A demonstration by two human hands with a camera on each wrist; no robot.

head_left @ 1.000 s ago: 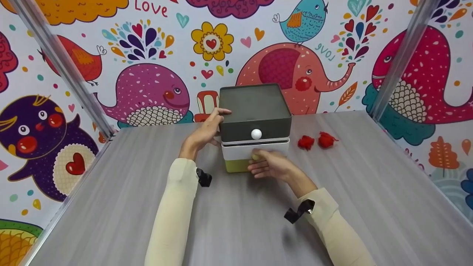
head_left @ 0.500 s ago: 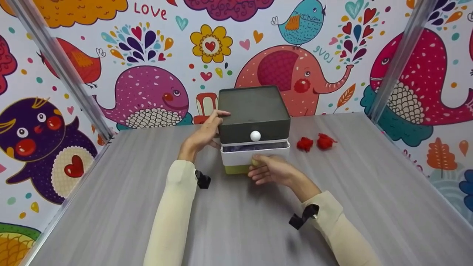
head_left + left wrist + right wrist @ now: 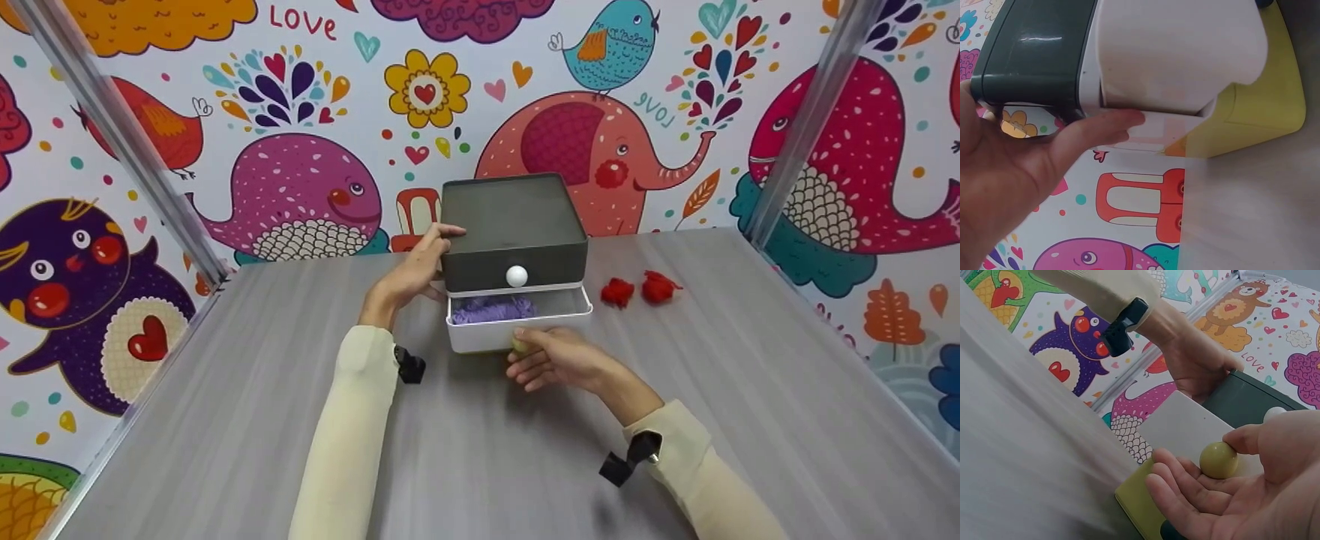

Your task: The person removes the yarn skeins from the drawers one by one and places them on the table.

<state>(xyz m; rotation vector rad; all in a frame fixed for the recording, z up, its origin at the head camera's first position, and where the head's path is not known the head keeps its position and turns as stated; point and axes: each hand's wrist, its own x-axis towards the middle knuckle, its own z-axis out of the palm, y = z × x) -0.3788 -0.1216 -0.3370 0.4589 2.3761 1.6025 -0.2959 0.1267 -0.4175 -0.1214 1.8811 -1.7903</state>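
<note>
A small drawer box (image 3: 514,214) has a dark grey top tier with a white knob (image 3: 516,276). Its white middle drawer (image 3: 480,337) is pulled well out, with a fuzzy purple bundle (image 3: 493,309) lying in the left part. My right hand (image 3: 559,360) pinches that drawer's yellow-green round knob (image 3: 1219,460) between thumb and forefinger; the other fingers are spread below it. My left hand (image 3: 409,279) rests against the box's left side, one finger on the top, the thumb lying straight along the white side in the left wrist view. The yellow-green bottom tier (image 3: 1264,112) shows there too.
Two fluffy red bundles, a left one (image 3: 617,292) and a right one (image 3: 660,287), lie on the grey table (image 3: 465,465) right of the box. A patterned wall (image 3: 465,150) stands close behind. Metal posts (image 3: 814,127) rise at both back corners.
The white drawer has slid toward me, drawn by my right hand on its knob, and the purple bundle has come into view. My left hand has stayed at the box's side.
</note>
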